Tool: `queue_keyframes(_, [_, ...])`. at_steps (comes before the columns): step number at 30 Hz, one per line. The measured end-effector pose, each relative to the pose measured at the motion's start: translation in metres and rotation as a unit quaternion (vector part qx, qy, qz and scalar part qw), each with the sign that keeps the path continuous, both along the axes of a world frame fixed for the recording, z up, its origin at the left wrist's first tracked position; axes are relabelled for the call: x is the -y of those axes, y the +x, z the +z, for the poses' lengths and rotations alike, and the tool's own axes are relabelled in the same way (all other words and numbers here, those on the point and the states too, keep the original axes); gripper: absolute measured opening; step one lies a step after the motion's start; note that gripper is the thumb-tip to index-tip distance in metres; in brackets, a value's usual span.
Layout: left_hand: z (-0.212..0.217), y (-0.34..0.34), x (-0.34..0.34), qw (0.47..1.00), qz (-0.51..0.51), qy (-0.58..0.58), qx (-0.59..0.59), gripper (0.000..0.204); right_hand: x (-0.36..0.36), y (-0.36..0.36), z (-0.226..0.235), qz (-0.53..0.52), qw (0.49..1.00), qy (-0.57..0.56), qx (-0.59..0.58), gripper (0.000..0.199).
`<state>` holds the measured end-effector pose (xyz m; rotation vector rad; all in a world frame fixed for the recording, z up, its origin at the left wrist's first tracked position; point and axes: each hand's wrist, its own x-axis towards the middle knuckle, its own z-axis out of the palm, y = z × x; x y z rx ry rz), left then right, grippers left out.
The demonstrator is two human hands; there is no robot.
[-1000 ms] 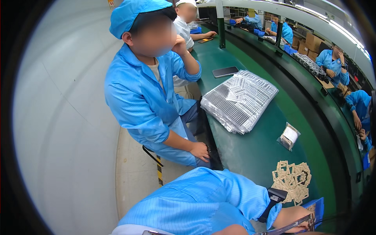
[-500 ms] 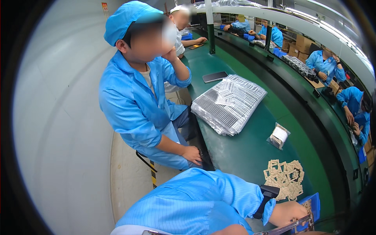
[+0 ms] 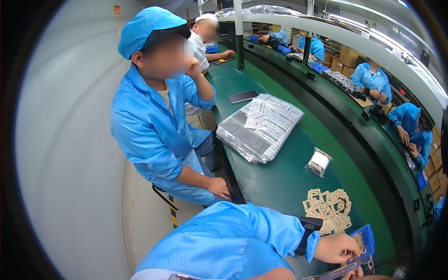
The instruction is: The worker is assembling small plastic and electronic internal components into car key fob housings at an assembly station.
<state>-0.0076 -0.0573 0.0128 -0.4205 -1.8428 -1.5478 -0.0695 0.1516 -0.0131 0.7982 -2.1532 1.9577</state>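
My left hand (image 3: 337, 248), in a blue sleeve with a black strap at the wrist, is at the near side of a small blue bin (image 3: 368, 239). Its fingers are curled in, closed on something I cannot make out. Small beige pieces (image 3: 359, 241) lie inside the bin. Only the fingertips of my right hand (image 3: 355, 273) show at the bottom, just below the left; they look pinched together, and what they hold is hidden. A loose heap of flat beige frame-shaped pieces (image 3: 328, 210) lies on the green table beyond my left wrist.
Further along the green table (image 3: 284, 182) are a small clear bag (image 3: 319, 162), a stack of silvery trays in plastic (image 3: 260, 127) and a phone (image 3: 243, 96). A seated co-worker (image 3: 161, 126) is at my left. A dark conveyor belt (image 3: 345, 126) runs beyond, with other people across it.
The view has swung slightly right, so the scene sits further left. My left hand's curled fingers now show at the bin, and my right fingertips have come into sight below them.
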Motion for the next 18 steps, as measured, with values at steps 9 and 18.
queue_keyframes(9, [0.008, 0.006, 0.014, 0.987, -0.068, 0.051, 0.135, 0.023, 0.018, 0.0, -0.001, 0.028, 0.994, -0.051, 0.096, 0.037])
queue_keyframes(18, [-0.001, -0.012, 0.016, 0.931, -0.142, 0.239, 0.235, 0.027, 0.017, 0.002, 0.008, 0.098, 0.975, -0.125, 0.155, 0.043])
